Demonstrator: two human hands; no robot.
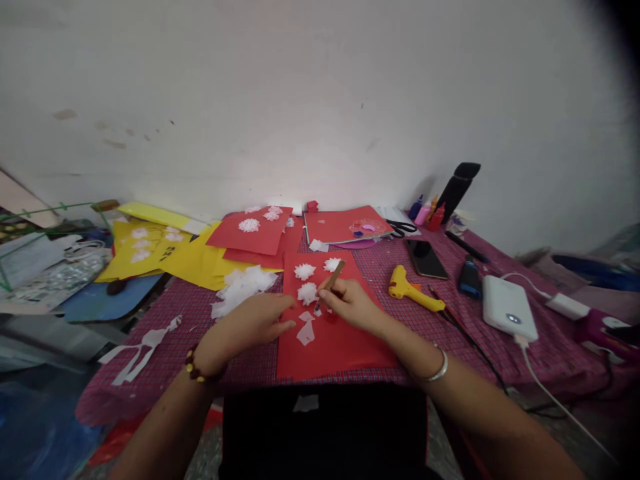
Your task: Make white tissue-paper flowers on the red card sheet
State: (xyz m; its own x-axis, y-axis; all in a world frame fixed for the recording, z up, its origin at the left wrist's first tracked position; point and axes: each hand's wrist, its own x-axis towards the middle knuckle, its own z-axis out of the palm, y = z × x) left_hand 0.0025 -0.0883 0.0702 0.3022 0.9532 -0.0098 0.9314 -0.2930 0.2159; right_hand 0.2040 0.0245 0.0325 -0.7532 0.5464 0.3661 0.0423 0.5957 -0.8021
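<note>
A sheet of red paper (325, 350) lies before me with three fluffy white paper tufts (307, 293) on its upper half. My right hand (353, 301) is closed round a slim brown stick (336, 270), slanted with its lower end at the paper near a small white bit. My left hand (257, 320) reaches over the sheet's left edge, fingers apart and nothing visible in them. Thin white paper scraps (305, 331) lie on the sheet beside its fingertips. Behind that hand is a heap of white tissue-like pieces (245, 285).
A yellow glue gun (413, 290), a phone (427, 259) and a white power bank (509, 308) with cables lie to the right. Finished-looking red sheets (240, 240), yellow sheets (197, 257), black scissors (401, 227) and paint bottles (437, 217) line the back. Cut white strips (145, 347) lie left.
</note>
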